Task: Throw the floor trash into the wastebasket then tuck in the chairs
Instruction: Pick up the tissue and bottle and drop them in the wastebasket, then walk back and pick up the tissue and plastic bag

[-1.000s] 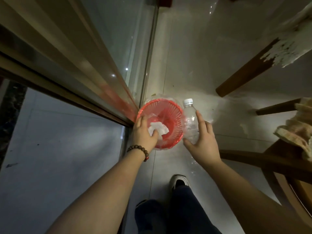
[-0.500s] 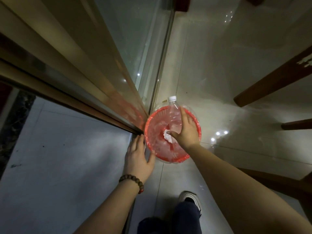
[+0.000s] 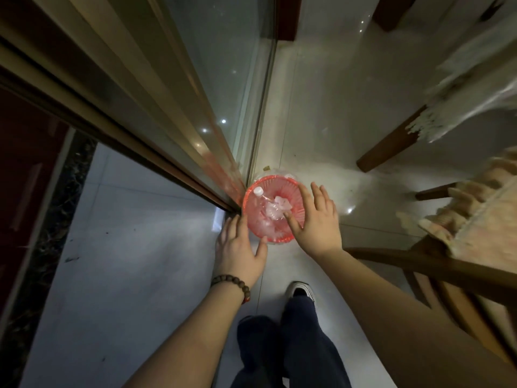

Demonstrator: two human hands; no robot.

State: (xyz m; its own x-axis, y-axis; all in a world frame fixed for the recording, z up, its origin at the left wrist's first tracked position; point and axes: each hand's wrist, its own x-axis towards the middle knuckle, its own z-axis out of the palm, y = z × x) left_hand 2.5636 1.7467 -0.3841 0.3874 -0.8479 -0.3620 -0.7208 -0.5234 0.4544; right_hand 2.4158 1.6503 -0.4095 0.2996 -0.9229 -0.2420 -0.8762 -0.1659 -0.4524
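A small red wastebasket (image 3: 291, 186) stands on the pale tiled floor against the foot of a sliding glass door. Inside it lie a clear plastic bottle (image 3: 261, 204) with a white cap and a crumpled piece of clear plastic or paper (image 3: 275, 210). My right hand (image 3: 317, 221) hovers over the basket's right rim with fingers spread and nothing in it. Just left of the basket, my left hand (image 3: 239, 249) is low with fingers apart, also empty, a bead bracelet on its wrist. A wooden chair (image 3: 447, 275) stands at the right.
The gold-framed glass door (image 3: 195, 113) runs along the left of the basket. A table leg (image 3: 391, 144) with a white lace cloth (image 3: 470, 88) stands at the upper right. A cushion (image 3: 481, 203) lies on the chair. My shoe (image 3: 302, 289) is just behind the basket.
My right hand carried the bottle over the basket and let it go inside. My left hand came off the white wad, which now lies in the basket, and moved to the basket's left.
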